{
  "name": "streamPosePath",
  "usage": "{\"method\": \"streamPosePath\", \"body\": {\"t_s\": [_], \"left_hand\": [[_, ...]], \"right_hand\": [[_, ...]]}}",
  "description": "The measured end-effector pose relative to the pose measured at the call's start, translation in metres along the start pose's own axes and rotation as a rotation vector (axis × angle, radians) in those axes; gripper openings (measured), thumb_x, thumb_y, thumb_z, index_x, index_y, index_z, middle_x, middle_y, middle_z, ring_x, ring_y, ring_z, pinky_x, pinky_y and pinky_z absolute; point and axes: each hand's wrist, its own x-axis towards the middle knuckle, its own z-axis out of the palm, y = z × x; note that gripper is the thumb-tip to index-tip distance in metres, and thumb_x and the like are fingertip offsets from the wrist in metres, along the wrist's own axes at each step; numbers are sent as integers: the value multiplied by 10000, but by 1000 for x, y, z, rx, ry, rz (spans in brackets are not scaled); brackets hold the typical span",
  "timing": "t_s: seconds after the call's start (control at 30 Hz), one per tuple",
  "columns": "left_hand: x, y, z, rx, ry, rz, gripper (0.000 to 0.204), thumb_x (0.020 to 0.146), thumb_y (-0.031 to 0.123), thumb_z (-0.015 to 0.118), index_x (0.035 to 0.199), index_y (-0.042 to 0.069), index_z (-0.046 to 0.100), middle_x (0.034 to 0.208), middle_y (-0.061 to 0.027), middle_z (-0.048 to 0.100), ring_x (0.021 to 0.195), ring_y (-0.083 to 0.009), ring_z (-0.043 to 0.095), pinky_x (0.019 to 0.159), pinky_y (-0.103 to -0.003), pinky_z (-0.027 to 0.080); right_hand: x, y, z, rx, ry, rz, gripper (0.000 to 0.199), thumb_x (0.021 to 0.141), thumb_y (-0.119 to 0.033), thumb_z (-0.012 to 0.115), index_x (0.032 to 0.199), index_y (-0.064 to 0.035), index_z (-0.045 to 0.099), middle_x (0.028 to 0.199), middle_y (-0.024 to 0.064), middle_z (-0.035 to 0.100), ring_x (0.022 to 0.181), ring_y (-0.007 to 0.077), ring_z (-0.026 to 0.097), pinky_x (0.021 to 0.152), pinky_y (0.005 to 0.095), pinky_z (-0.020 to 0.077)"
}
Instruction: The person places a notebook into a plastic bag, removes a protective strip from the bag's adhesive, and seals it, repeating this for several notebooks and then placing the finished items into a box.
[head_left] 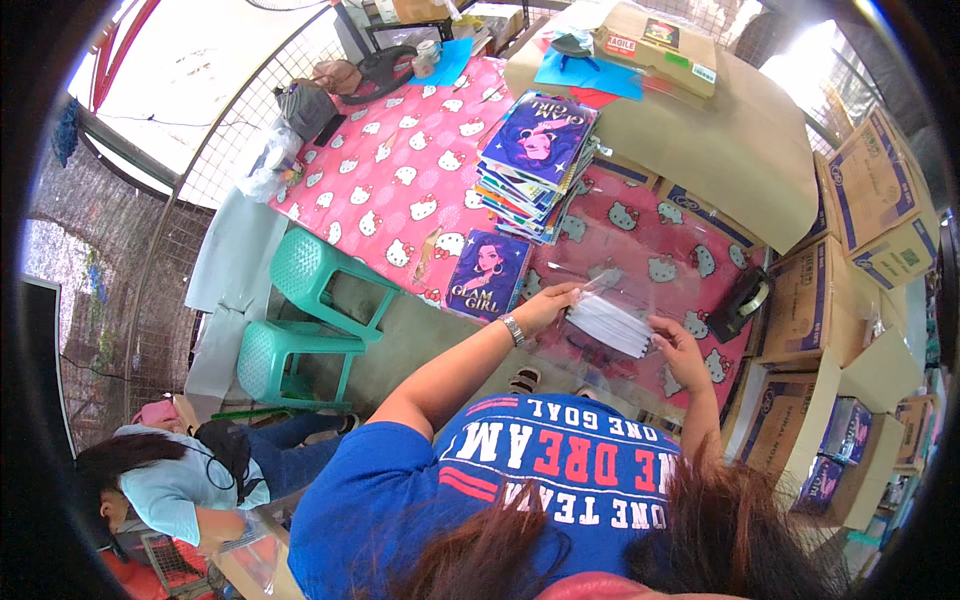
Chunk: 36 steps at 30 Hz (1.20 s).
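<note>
In front of my chest I hold a white, layered bundle (612, 326) that looks like sheets of paper or notebook edges, with clear plastic film around it. My left hand (553, 306) pinches its left end, and a wristwatch (514, 330) is on that wrist. At the other end, my right hand (685, 352) has its fingers closed on the plastic. Just beyond my left hand lies a purple notebook (490, 272) with a drawn figure on its cover. Farther back rises a tall, uneven stack of notebooks (538, 150), a similar purple cover on top.
A pink patterned cloth (380, 190) covers the table. At right are a black tape dispenser (740, 305) and cardboard boxes (800, 305). Green plastic stools (315, 275) stand at left. Another person (190, 485) bends over at lower left. Brown paper (720, 150) covers a surface at the back.
</note>
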Motion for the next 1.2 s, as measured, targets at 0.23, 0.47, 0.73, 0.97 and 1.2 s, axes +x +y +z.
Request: {"method": "streamPosePath", "body": {"t_s": [0.23, 0.47, 0.73, 0.97, 1.2], "left_hand": [[-7, 12, 7, -38, -18, 59, 376, 988, 245, 444, 1303, 48, 505, 1258, -67, 555, 1171, -146, 489, 1009, -291, 360], [-10, 15, 4, 2, 10, 46, 350, 985, 211, 444, 1284, 49, 525, 1266, -56, 550, 1181, -146, 479, 1021, -287, 341], [-11, 18, 6, 31, -25, 38, 352, 985, 213, 442, 1282, 41, 524, 1246, -55, 559, 1172, -145, 475, 1022, -281, 327], [-10, 9, 1, 68, -5, 85, 349, 983, 206, 450, 1293, 59, 516, 1159, -26, 583, 1076, -107, 508, 947, -261, 383], [-13, 14, 6, 15, -9, 59, 347, 985, 213, 449, 1295, 75, 519, 1148, -22, 587, 1062, -106, 512, 936, -260, 391]], "right_hand": [[6, -5, 10, -66, 22, -12, 319, 877, -109, 606, 1190, -51, 582, 1015, 32, 620, 899, 107, 550, 811, 261, 448], [5, 2, 5, 21, 43, -23, 307, 891, -131, 596, 1186, -46, 581, 1037, 32, 618, 905, 114, 555, 828, 272, 446], [-1, 0, 4, -20, 29, -45, 303, 897, -131, 589, 1185, -37, 578, 1050, 34, 620, 930, 115, 561, 844, 271, 446], [-4, -14, 13, -20, 56, 3, 316, 891, -127, 596, 1190, -28, 578, 1012, 39, 629, 905, 115, 563, 827, 262, 448], [-7, -13, 12, -31, 52, -3, 326, 892, -112, 587, 1208, -35, 569, 1008, 34, 628, 909, 104, 559, 819, 258, 447]]}}
